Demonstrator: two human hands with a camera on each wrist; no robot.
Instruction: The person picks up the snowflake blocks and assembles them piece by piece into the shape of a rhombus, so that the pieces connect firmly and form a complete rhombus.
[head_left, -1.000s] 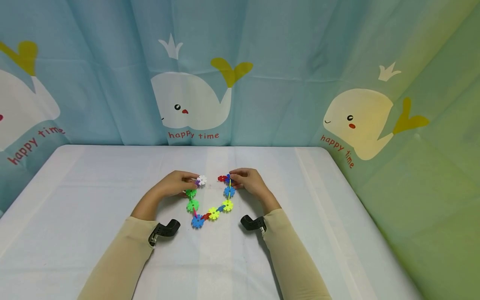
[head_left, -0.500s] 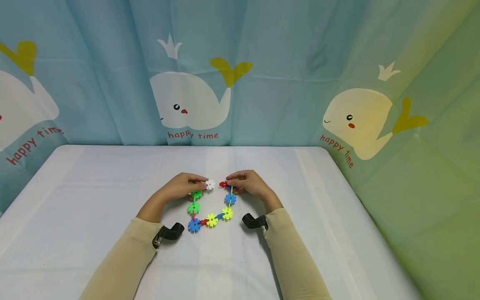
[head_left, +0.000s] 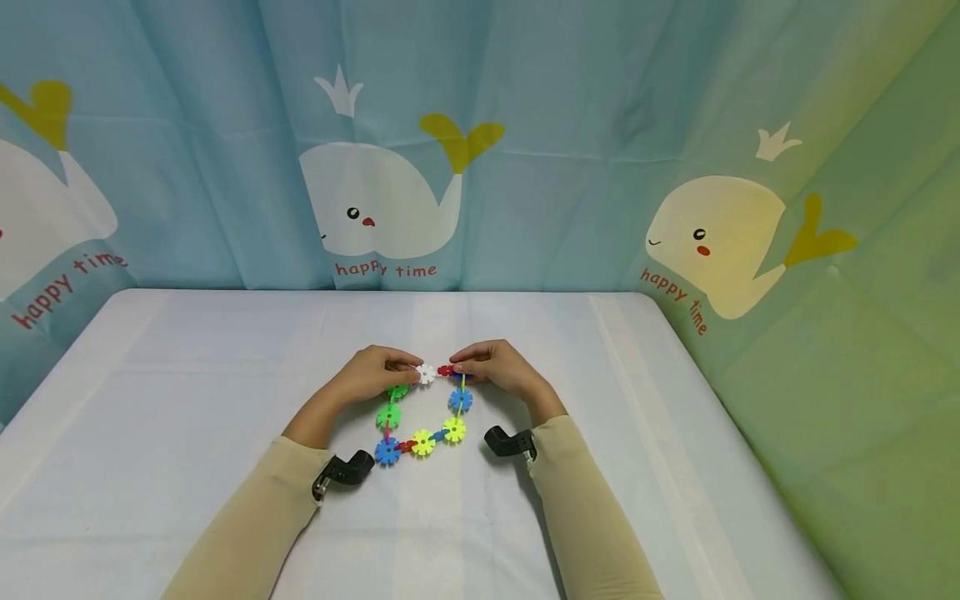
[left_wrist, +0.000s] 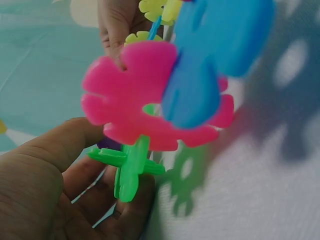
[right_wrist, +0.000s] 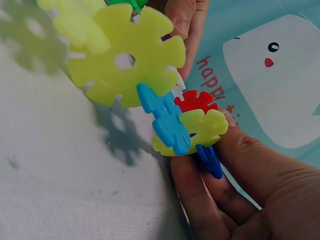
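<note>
A chain of notched plastic snowflake discs hangs in a loop between both hands, above the table. My left hand (head_left: 367, 375) pinches one end, where a white disc (head_left: 425, 373) sticks out past the fingertips. Below that hand come green discs (head_left: 388, 416), a pink disc (left_wrist: 132, 90) and a blue disc (head_left: 387, 452). My right hand (head_left: 498, 367) pinches the other end at a dark blue disc (right_wrist: 212, 162); a red disc (head_left: 446, 371) points toward the white one. Yellow discs (head_left: 423, 442) lie along the bottom. Whether white and red touch, I cannot tell.
A white cloth covers the table (head_left: 600, 500). Behind it hangs a blue curtain (head_left: 555, 100) with printed whales, turning green on the right. Black wrist camera mounts (head_left: 348, 468) stick out from both sleeves.
My left hand has moved right, bringing the white disc close up to the red one. My right hand has shifted slightly, and the loop has narrowed at the top.
</note>
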